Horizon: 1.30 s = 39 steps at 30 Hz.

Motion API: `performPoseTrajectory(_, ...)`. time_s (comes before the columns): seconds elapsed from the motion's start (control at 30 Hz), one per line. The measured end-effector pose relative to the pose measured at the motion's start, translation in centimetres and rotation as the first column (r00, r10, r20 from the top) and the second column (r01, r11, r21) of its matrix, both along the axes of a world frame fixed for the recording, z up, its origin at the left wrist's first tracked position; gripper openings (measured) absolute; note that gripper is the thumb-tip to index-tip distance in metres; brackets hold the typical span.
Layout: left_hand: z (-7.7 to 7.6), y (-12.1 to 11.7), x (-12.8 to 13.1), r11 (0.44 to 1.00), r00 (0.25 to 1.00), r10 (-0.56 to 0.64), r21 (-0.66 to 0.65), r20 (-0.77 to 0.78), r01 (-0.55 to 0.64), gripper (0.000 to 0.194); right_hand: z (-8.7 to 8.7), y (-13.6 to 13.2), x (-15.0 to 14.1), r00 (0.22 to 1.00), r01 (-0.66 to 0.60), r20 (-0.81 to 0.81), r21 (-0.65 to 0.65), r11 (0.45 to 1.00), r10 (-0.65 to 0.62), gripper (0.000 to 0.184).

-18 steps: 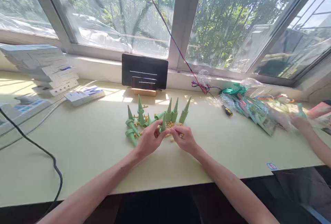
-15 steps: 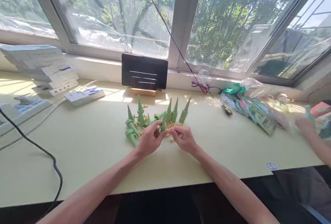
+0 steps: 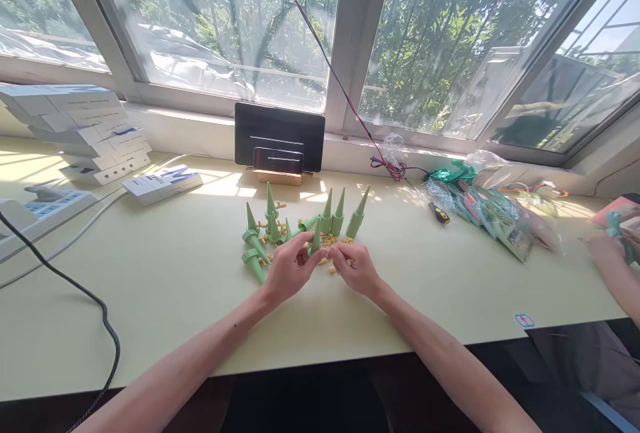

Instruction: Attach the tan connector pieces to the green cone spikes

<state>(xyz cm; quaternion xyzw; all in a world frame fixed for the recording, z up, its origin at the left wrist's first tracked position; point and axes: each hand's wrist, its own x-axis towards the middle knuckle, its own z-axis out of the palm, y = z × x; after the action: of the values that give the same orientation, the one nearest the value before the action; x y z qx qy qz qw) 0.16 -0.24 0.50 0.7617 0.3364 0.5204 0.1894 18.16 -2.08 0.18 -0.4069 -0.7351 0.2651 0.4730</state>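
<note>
My left hand (image 3: pixel 291 266) is closed around a green plastic watering spike (image 3: pixel 317 236), its tip pointing up. My right hand (image 3: pixel 356 268) pinches close against the side of that spike; whatever lies between its fingertips is too small and covered to make out. Small yellow valve pieces (image 3: pixel 329 240) lie in a loose pile just behind my hands. Beyond them several green spikes (image 3: pixel 339 214) stand upright. To the left of my left hand, more spikes (image 3: pixel 254 261) stand or lie tilted, some with yellow pieces on their sides.
A tablet (image 3: pixel 280 130) and a phone (image 3: pixel 278 160) lean at the window. White boxes (image 3: pixel 95 130) are stacked at the left, near a power strip (image 3: pixel 57 210) and a black cable (image 3: pixel 103 306). Rightward lie a utility knife (image 3: pixel 440 213), plastic bags (image 3: pixel 500 213) and another person's hand (image 3: pixel 603 253).
My hands and the held spike stay almost in place, with only a slight shift of the right fingers. At the far right, the other person's hand has moved farther right.
</note>
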Motion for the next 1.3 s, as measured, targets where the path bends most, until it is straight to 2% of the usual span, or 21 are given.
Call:
performPoseTrajectory(0.13,0.33,-0.12,0.07,1.0,1.0,-0.012,-0.004,0.006,0.012,0.027,-0.02,0.02,0.06,1.0,0.015,0.0,0.003,1.0,-0.015,0.051)
performPoseTrajectory(0.33,0.02,0.04,0.06,1.0,1.0,-0.029,0.0,0.011,0.029,0.034,0.02,0.0,0.09,1.0,0.012,0.0,0.023,1.0,-0.012,0.049)
performPoseTrajectory(0.6,0.49,-0.17,-0.08,0.995,0.995,-0.091,0.027,-0.04,0.092,0.036,-0.05,0.18,0.14,0.999,0.019,0.035,0.038,0.999,-0.021,0.05)
performPoseTrajectory(0.83,0.68,-0.31,-0.21,0.993,0.987,-0.117,-0.013,-0.109,0.116,0.043,0.06,0.18,0.15,0.999,0.018,0.045,0.038,0.999,-0.02,0.053)
performPoseTrajectory(1.3,0.16,-0.29,-0.4,0.988,0.979,-0.084,0.11,-0.184,0.105,0.046,0.55,-0.25,-0.06,0.997,-0.019,0.075,0.039,0.999,0.016,0.055)
